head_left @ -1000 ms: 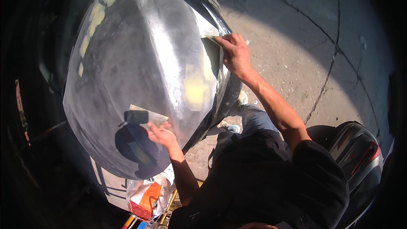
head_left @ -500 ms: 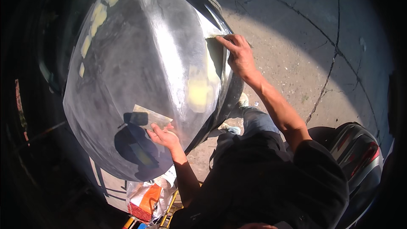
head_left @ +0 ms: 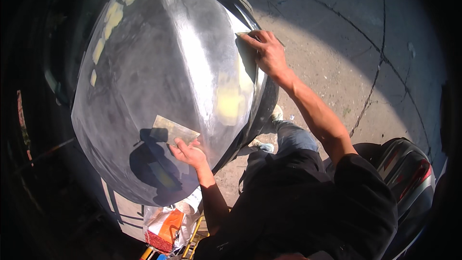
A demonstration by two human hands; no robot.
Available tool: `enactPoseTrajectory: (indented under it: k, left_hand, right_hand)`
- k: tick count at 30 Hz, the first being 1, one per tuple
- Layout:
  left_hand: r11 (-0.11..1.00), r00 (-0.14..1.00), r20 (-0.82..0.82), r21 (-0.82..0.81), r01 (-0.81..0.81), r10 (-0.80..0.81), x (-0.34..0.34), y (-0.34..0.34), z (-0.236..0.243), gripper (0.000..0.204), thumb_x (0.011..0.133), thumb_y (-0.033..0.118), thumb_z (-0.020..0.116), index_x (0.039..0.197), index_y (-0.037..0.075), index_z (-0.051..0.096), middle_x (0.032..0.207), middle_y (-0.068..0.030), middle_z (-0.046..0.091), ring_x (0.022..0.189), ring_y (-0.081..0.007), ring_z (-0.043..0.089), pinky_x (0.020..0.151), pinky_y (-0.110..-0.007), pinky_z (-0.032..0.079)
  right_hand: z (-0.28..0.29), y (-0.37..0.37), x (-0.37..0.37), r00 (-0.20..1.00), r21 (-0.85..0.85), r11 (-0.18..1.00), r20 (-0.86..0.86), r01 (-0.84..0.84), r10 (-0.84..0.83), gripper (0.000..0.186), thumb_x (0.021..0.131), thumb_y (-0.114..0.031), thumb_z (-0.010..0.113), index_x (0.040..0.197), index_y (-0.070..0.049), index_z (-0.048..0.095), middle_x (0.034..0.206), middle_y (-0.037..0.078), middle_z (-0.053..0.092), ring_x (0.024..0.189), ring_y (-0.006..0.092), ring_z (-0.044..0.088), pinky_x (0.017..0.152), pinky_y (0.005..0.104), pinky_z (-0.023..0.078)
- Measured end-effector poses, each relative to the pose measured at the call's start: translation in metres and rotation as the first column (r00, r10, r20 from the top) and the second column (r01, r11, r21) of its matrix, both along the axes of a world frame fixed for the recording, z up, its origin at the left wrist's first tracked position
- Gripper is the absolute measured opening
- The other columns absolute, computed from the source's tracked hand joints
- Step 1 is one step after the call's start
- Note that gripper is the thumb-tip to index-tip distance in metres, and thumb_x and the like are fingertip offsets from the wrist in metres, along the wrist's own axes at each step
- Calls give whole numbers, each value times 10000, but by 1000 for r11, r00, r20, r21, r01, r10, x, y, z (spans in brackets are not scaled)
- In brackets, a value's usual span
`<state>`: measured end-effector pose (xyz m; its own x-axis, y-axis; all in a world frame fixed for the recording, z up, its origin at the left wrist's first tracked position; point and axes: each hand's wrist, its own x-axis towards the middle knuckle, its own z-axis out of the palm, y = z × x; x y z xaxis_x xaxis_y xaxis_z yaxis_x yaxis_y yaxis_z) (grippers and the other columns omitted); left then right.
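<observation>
One broad, curved, dull-grey car hood (head_left: pixel 144 58) with pale yellow patches (head_left: pixel 228 103) fills the left and centre. Next comes a black short-sleeved shirt (head_left: pixel 298 202), its small chest mark too tiny to read, then a crumpled white, orange and red plastic bag (head_left: pixel 169 225). The right hand (head_left: pixel 270 54), knuckles up, arm extended, pinches a thin flat piece (head_left: pixel 241 34) at the hood's right edge. The left hand (head_left: pixel 188 154), palm upturned, fingers slightly parted, grips a flat, rectangular, greenish-grey sheet (head_left: pixel 176 129) over the hood's near part.

Hood (head_left: pixel 144 58) shows smooth, satin metal | sheet (head_left: pixel 179 127) over hood looks matt, smeared | bag (head_left: pixel 169 224) beside hood is crinkled plastic
</observation>
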<state>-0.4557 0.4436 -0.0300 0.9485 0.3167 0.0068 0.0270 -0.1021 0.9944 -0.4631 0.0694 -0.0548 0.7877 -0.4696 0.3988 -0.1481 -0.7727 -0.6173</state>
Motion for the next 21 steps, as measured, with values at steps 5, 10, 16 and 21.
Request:
enactPoseTrajectory:
  k: [5,10,16,21]
  left_hand:
    - [999,999,2,4,36,-36,0,-4,7,506,1083,306,581,1398,-73,467,1084,-163,655,609,-179,566,492,-271,480]
    - [999,999,-17,-13,37,-38,0,-4,8,481,1089,273,566,1406,-74,467,1083,-150,645,616,-172,556,487,-271,478]
    - [997,999,13,-56,53,-52,1,-8,10,441,1090,253,566,1388,-59,479,1015,-120,626,599,-148,526,474,-259,458]
    - [997,999,12,-59,51,-50,-1,-7,11,386,1088,257,574,1309,-50,495,884,-76,559,575,-140,501,466,-258,442]
  right_hand:
    - [-7,17,-9,1000,-12,1000,-14,11,-11,661,756,16,715,1347,-279,679,1190,17,646,1123,305,597,890,433,574]
    - [-8,35,-23,999,-53,999,-31,9,-10,716,709,30,722,1358,-267,675,1177,25,631,1110,311,591,884,422,577]
    - [-10,61,-43,997,-77,997,-74,11,-17,769,704,17,744,1412,-269,654,1211,35,621,1156,308,572,940,410,560]
    - [-9,84,-58,998,-64,998,-65,-2,-2,793,688,14,764,1428,-246,643,1278,47,619,1179,310,568,985,414,536]
